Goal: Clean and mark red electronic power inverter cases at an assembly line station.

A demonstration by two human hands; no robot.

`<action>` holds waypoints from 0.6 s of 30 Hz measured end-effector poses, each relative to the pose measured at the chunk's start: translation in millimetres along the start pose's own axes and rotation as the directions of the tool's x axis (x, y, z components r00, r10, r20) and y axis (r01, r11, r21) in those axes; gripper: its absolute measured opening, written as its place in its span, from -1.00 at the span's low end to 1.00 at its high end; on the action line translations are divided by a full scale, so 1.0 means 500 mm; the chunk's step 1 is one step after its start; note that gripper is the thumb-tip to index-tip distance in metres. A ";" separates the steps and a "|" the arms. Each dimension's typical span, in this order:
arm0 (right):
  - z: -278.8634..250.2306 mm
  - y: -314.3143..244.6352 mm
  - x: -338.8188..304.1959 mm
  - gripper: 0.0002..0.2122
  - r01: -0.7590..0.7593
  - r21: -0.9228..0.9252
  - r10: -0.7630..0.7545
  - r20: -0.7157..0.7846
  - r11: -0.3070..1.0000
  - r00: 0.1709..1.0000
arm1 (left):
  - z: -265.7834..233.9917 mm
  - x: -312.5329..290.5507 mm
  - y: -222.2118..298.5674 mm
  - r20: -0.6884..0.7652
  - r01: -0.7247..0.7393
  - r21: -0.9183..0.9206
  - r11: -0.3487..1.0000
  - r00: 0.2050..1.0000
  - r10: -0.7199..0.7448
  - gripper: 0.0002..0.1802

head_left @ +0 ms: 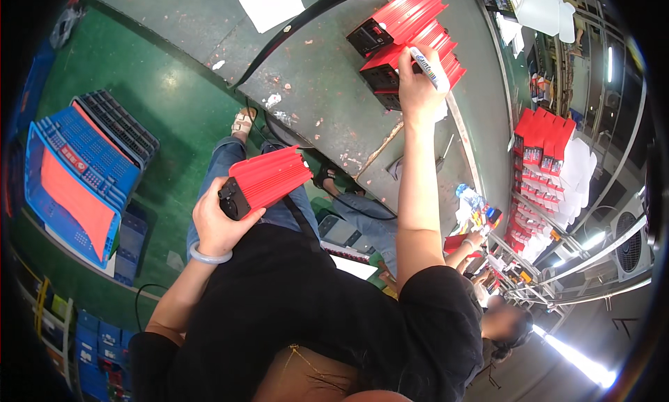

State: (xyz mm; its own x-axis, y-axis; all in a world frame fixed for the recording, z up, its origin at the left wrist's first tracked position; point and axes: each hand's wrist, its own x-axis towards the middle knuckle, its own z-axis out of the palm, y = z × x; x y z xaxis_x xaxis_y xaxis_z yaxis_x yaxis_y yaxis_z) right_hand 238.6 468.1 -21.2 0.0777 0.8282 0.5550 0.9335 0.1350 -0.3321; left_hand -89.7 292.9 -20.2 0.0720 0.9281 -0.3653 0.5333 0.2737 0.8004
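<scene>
My left hand (214,224) is closed around the black-ended side of a red finned power inverter (272,182), held in front of my body off the table's edge. Between the fingers of my right hand (421,99) is a white marker pen (426,67), slanting over the stack on the table. That stack consists of several similar red inverters (408,17) with black socket panels, lying at the far right of the worktop. My right fingers partly cover the lower ones, and whether the pen's tip touches one I cannot tell.
The worn green worktop (313,102) carries white paper (270,4) and a black cable (293,27). Blue crates (90,158) stand on the floor at left. A co-worker's hand (477,239) works at right, near stacked red boxes (536,151). A fan (631,243) stands beyond.
</scene>
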 end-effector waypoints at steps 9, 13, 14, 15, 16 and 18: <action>-0.041 -0.023 -0.032 -0.86 -0.056 -0.002 0.056 0.122 0.998 0.991 | 0.002 -0.002 0.004 -0.031 -0.027 0.009 1.000 0.999 0.027 -0.39; -0.048 -0.017 0.007 -0.85 -0.122 -0.020 0.123 0.083 0.992 0.989 | 0.003 -0.004 0.001 -0.020 -0.004 -0.013 1.000 1.000 0.004 -0.39; -0.044 -0.014 0.010 -0.85 -0.138 -0.035 0.141 0.126 0.990 0.982 | 0.001 -0.005 0.004 -0.010 -0.005 -0.021 1.000 1.000 0.004 -0.39; -0.034 -0.008 0.011 -0.86 -0.089 -0.017 0.090 0.083 0.996 0.992 | 0.001 -0.003 0.007 -0.006 -0.005 -0.027 1.000 1.000 0.005 -0.39; -0.031 -0.006 0.013 -0.86 -0.088 -0.016 0.089 0.082 0.996 0.993 | 0.002 -0.002 0.007 -0.007 -0.006 -0.027 1.000 1.000 0.005 -0.39; -0.027 -0.004 0.015 -0.87 -0.162 0.054 0.157 0.083 0.985 0.984 | 0.005 0.000 0.005 -0.006 -0.027 -0.021 0.999 1.000 0.027 -0.39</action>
State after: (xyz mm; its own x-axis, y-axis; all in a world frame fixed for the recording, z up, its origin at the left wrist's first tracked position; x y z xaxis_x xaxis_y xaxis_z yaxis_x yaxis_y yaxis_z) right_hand 241.9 466.6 -5.9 0.1941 0.8816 0.4303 0.8883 0.0281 -0.4585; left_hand -86.1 292.7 -19.1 0.0814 0.9366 -0.3409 0.5133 0.2538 0.8198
